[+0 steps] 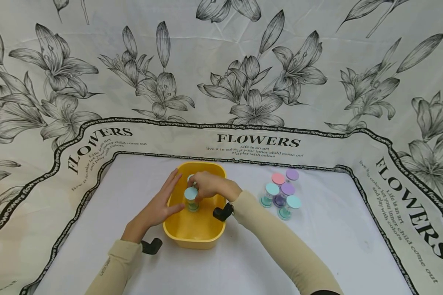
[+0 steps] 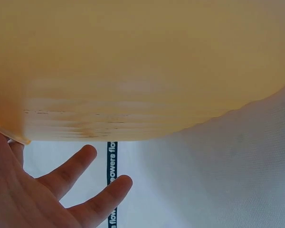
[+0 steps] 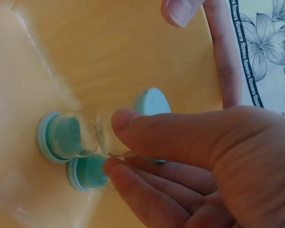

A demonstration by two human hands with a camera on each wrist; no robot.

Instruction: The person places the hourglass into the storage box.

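A small sand timer (image 1: 191, 205) with pale teal caps stands upright inside the yellow tub (image 1: 194, 243). My right hand (image 1: 206, 185) reaches into the tub and pinches this timer's clear glass between thumb and fingers. Teal sand (image 3: 69, 136) lies in its lower bulb. A second teal sand timer (image 3: 89, 172) stands right beside it, partly hidden behind the fingers. At the tub's left rim, my left hand (image 1: 156, 209) is spread with its fingers straight. In the left wrist view, two of its fingers (image 2: 69, 172) extend beside the tub's outer wall.
To the right of the tub, several more sand timers stand in a group: teal ones (image 1: 272, 189), a pink-capped one (image 1: 278, 178) and purple ones (image 1: 288, 189). A white cloth (image 1: 266, 258) covers the table. Behind it hangs a flower-printed fabric (image 1: 258, 141).
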